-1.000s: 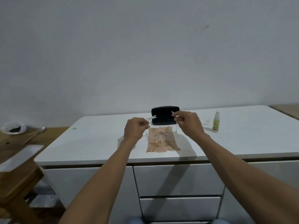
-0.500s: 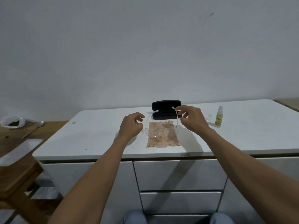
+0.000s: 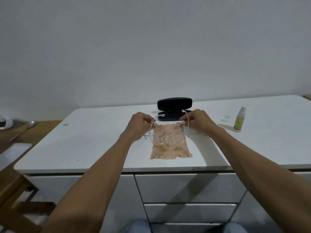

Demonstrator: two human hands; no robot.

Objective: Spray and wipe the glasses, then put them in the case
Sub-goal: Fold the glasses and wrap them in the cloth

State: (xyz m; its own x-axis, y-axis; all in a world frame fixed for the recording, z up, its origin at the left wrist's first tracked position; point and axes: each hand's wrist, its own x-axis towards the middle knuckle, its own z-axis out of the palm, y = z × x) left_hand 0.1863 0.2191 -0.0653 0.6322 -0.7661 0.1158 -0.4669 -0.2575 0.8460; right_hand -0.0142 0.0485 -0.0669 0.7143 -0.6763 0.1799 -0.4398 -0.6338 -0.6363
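Observation:
Clear-framed glasses point(image 3: 167, 138) hang just above a peach patterned cloth point(image 3: 170, 148) lying on the white cabinet top point(image 3: 94, 142). My left hand point(image 3: 140, 126) pinches the left temple arm and my right hand point(image 3: 197, 123) pinches the right one, with both arms unfolded and the lenses facing me. Right behind the hands a black glasses case point(image 3: 174, 108) stands open, its lid upright. The small spray bottle point(image 3: 239, 119), white-topped with a green label, stands to the right, and its small clear cap point(image 3: 226, 117) sits beside it.
White drawers point(image 3: 188, 187) front the cabinet below its edge. A wooden table point(image 3: 25, 132) with a plastic bag and a spoon lies to the left, and a wooden stool point(image 3: 15, 195) stands lower left. My knees show at the bottom edge.
My left hand, which had let go half a second ago, has closed again on the left temple arm. The glasses now sit lower over the cloth.

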